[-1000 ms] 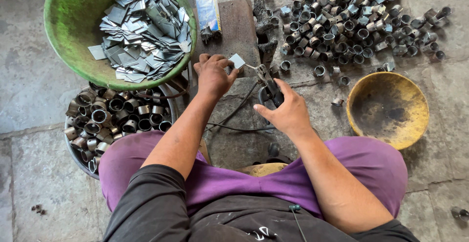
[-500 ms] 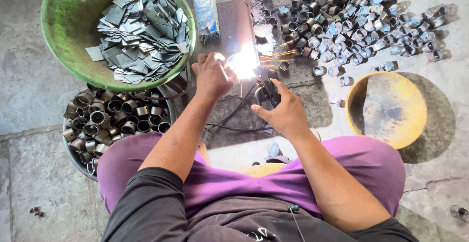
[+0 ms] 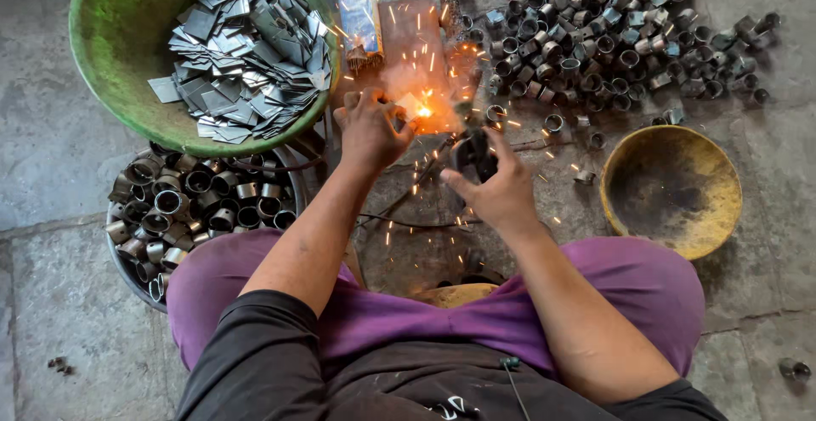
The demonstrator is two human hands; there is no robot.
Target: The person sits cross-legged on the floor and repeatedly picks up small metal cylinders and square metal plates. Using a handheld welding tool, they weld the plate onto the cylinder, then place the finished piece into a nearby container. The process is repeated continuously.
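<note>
Two hands meet at a bright arc with sparks flying. Left hand [image 3: 367, 132] is closed around a small workpiece [image 3: 411, 104] on the slab [image 3: 416, 43]; right hand [image 3: 497, 187] grips a dark welding holder [image 3: 473, 153]. Judging by the piles, many finished rings [image 3: 612, 43] lie far right, while plenty of plates [image 3: 242, 56] fill the green bowl [image 3: 110, 39] and tubes [image 3: 191, 209] fill the left basin, so much seems left. A yellow bowl [image 3: 671, 187] sits right.
</note>
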